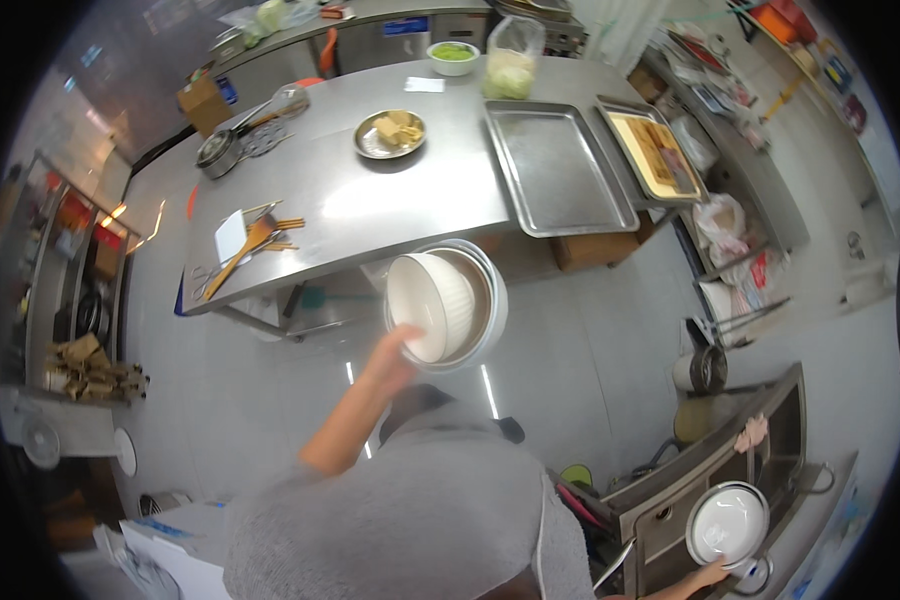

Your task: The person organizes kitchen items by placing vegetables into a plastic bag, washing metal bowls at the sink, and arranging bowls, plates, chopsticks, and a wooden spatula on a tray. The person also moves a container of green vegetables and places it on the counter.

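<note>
My left hand (394,360) grips the rims of a nested stack in front of my body. A white ribbed bowl (456,307) lies tilted inside a larger round container (499,307) with a pale outside. The stack is beside the near edge of the steel table (330,244), above the floor. At the lower right, my right hand (709,574) holds the rim of a round white dish (727,523), which sits in or over a darker-rimmed round vessel at the steel sink (649,525). Whether that vessel is also held is hidden.
On the table are a steel bowl of pale brown pieces (390,135), an empty metal tray (562,169), a wooden spatula (244,251), a saucepan (219,154), a bowl of green food (453,58) and a plastic bag (511,67). Shelving (82,247) stands left.
</note>
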